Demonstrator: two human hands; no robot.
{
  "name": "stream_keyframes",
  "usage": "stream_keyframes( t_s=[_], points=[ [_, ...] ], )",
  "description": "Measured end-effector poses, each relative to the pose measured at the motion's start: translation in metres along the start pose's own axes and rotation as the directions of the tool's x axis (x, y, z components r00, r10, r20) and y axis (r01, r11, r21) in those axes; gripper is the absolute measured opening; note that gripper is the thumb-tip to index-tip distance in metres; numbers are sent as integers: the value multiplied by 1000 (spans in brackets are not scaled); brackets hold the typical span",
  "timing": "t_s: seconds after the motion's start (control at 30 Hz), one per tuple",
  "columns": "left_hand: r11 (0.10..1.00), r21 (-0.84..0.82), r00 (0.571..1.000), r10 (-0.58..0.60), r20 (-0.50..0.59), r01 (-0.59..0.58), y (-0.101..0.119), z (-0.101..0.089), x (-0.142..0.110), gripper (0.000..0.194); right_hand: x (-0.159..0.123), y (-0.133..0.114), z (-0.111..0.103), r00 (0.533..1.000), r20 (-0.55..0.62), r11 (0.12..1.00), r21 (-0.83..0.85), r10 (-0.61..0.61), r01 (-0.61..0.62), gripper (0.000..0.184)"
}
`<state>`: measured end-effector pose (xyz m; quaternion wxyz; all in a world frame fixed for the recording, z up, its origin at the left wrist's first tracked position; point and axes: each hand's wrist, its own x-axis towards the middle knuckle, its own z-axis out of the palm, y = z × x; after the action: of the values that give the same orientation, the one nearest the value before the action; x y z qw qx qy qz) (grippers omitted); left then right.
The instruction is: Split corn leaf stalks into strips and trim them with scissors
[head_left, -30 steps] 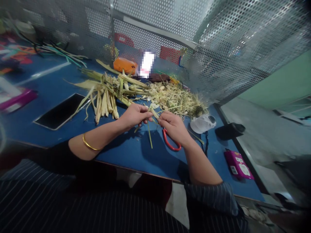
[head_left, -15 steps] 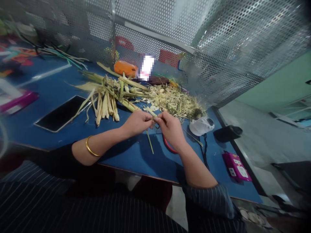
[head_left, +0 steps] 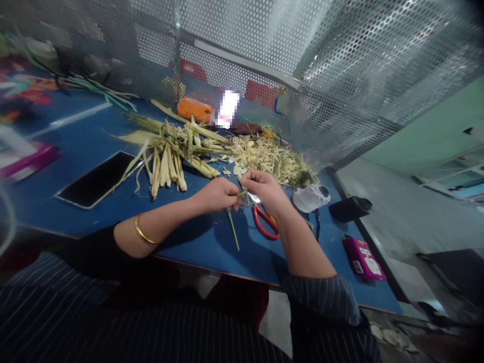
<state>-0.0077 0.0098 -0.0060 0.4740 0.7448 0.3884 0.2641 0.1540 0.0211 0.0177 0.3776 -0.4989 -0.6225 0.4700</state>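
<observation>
My left hand (head_left: 217, 195) and my right hand (head_left: 264, 189) meet above the blue table (head_left: 196, 237), both pinched on a thin green leaf strip (head_left: 234, 233) whose end hangs down toward the table. Red-handled scissors (head_left: 264, 222) lie on the table just under my right hand. Behind the hands lies a bundle of pale yellow-green stalks (head_left: 168, 161) and a heap of dry shredded leaf scraps (head_left: 272, 159). A gold bangle (head_left: 142, 233) sits on my left forearm.
A black phone (head_left: 98, 179) lies at the left. A white cap-like object (head_left: 312, 196), a black case (head_left: 350, 207) and a magenta packet (head_left: 365, 258) lie at the right. An orange box (head_left: 194, 108) stands by the perforated metal screen (head_left: 340, 75). A pink item (head_left: 28, 161) sits far left.
My right hand has lifted and drawn back toward the scrap heap, uncovering more of the red scissors. The hands stay pinched together on the strip.
</observation>
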Motion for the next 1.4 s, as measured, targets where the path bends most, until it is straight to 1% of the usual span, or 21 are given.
stream_keyframes(
  t_s=[0.1,0.17,0.33,0.43,0.47,0.5,0.57,0.6,0.63,0.67,0.7,0.73,0.77,0.8,0.83,0.9,1.07,1.17,1.23,1.33,1.4],
  points=[
    [989,-128,990,-51,133,68,-1,1,0,17,9,-5,2,996,-88,997,71,-27,34,28],
    [980,-179,983,-56,173,88,-1,2,0,18,14,-6,4,987,-148,992,94,-69,83,28],
    [969,-223,989,-75,131,103,1,0,-1,27,13,-1,6,947,-256,975,53,-194,214,27],
    [931,-345,991,-95,89,120,3,-3,-2,24,9,4,1,897,-284,940,-70,-339,333,20],
    [907,-403,992,-109,66,127,4,-4,-3,22,8,6,-2,861,-310,915,-155,-403,372,18],
    [879,-459,991,-128,39,132,4,-5,-3,21,7,8,-6,809,-357,882,-254,-466,396,20],
    [829,-542,985,-174,-14,139,6,-6,-2,19,7,13,-14,662,-509,831,-411,-551,376,28],
    [811,-568,980,-195,-39,139,7,-7,-2,17,7,16,-17,585,-601,838,-416,-544,352,33],
    [798,-587,975,-215,-62,139,7,-7,-1,16,7,18,-19,543,-679,869,-356,-494,345,36],
    [790,-597,970,-231,-77,141,8,-7,-1,15,6,21,-19,561,-718,904,-247,-412,348,38],
    [788,-599,966,-243,-84,146,8,-7,-1,15,6,23,-18,640,-698,932,-116,-323,344,38],
    [790,-594,965,-248,-82,152,7,-7,-1,14,4,24,-15,755,-608,948,9,-247,317,36],
    [797,-584,966,-246,-75,158,7,-6,-1,14,3,25,-10,860,-473,957,102,-193,271,34],
    [806,-570,969,-240,-64,162,6,-5,-1,14,1,26,-6,929,-331,962,156,-165,226,31],
    [816,-554,971,-231,-56,162,6,-4,-1,15,-1,26,-1,960,-232,962,183,-158,203,29],
    [837,-526,978,-204,-46,150,4,-2,-1,19,-4,26,7,967,-194,954,215,-166,207,26],
    [858,-492,983,-180,-29,143,2,1,0,18,1,33,8,927,-361,931,295,-99,215,25],
    [843,-509,975,-222,-33,175,0,1,0,19,4,37,2,947,-321,929,341,-27,142,25],
    [825,-532,969,-246,-36,190,0,0,1,19,5,39,0,952,-305,934,329,-34,139,25],
    [812,-552,969,-246,-31,188,0,0,1,17,7,40,-2,937,-340,947,267,-81,179,27],
    [806,-561,968,-250,-34,189,0,-1,2,17,8,40,-4,931,-361,967,209,-63,147,29]
  ],
)
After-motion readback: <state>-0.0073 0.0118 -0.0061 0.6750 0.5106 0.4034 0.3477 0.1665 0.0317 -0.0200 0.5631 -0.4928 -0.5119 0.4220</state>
